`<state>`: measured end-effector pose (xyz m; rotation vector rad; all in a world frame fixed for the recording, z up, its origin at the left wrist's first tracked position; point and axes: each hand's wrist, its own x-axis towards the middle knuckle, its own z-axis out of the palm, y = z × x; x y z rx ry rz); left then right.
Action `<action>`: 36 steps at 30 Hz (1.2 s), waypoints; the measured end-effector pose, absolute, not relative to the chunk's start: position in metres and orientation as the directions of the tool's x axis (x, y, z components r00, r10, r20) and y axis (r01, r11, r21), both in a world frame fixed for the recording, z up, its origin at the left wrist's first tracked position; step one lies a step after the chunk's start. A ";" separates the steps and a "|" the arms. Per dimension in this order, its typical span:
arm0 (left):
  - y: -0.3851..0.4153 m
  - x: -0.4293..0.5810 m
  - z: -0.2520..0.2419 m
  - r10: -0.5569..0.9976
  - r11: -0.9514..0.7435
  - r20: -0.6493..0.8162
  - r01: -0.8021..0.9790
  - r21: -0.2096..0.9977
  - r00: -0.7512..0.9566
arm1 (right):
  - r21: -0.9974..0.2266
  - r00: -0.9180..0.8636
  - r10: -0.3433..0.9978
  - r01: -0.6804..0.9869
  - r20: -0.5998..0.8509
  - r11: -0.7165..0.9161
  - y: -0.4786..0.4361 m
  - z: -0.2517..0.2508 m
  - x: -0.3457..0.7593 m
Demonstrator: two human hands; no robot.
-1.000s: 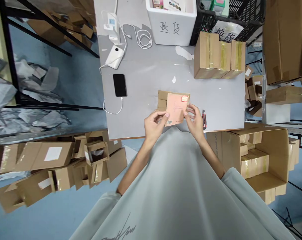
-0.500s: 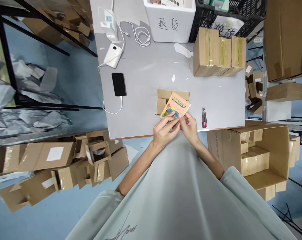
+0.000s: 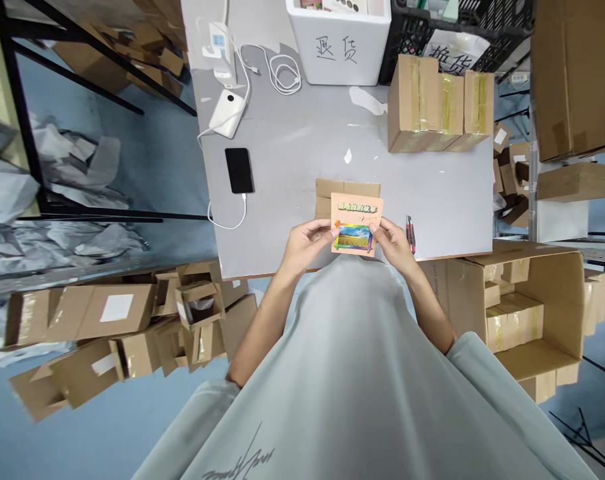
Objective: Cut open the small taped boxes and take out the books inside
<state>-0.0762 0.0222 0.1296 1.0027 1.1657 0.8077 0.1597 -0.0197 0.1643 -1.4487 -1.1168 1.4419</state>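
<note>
A small peach-coloured booklet (image 3: 356,223) with a colourful picture on its cover is held front side up over the near edge of the grey table (image 3: 292,167). My left hand (image 3: 305,245) pinches its left edge. My right hand (image 3: 395,243) grips its right edge. Just behind the booklet a flat, open cardboard box (image 3: 338,191) lies on the table. A red and black utility knife (image 3: 409,232) rests on the table right beside my right hand.
A black phone (image 3: 239,170) on a white cable, a white power bank (image 3: 227,113), a white bin (image 3: 339,40) and taped cartons (image 3: 439,107) sit on the table. An open carton of small boxes (image 3: 532,313) stands at the right. Loose cartons (image 3: 127,333) litter the floor at the left.
The booklet was turned from its back, barcode side, to its picture cover. Both hands came together at its near corner, then moved apart to hold its two side edges, now squared up.
</note>
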 end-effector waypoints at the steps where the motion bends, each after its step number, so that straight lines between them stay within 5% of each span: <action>1: 0.021 -0.077 0.129 0.930 0.310 -0.310 0.030 0.950 0.195 | -0.953 -0.035 0.956 0.099 -0.290 -0.286 -0.020 0.164 0.161; 6: 0.020 -0.079 0.124 0.996 0.017 -0.042 0.294 0.956 0.078 | -0.919 -0.097 0.985 0.382 -0.144 -0.097 -0.024 0.159 0.169; 13: 0.016 -0.081 0.118 0.979 -0.198 0.175 0.306 0.931 0.101 | -0.892 -0.120 0.990 0.453 -0.071 -0.009 -0.035 0.148 0.171; 17: 0.013 -0.079 0.119 0.994 -0.080 0.056 0.297 0.952 0.090 | -0.918 0.030 0.997 0.391 -0.067 -0.073 -0.037 0.149 0.171; 21: 0.015 -0.073 0.122 0.995 0.062 -0.075 0.163 0.985 0.071 | -0.936 0.193 0.956 0.233 -0.221 -0.263 -0.029 0.147 0.171; 36: 0.030 -0.075 0.135 0.944 0.305 -0.302 -0.006 0.952 0.130 | -0.884 0.056 0.884 -0.087 -0.464 -0.459 -0.012 0.160 0.168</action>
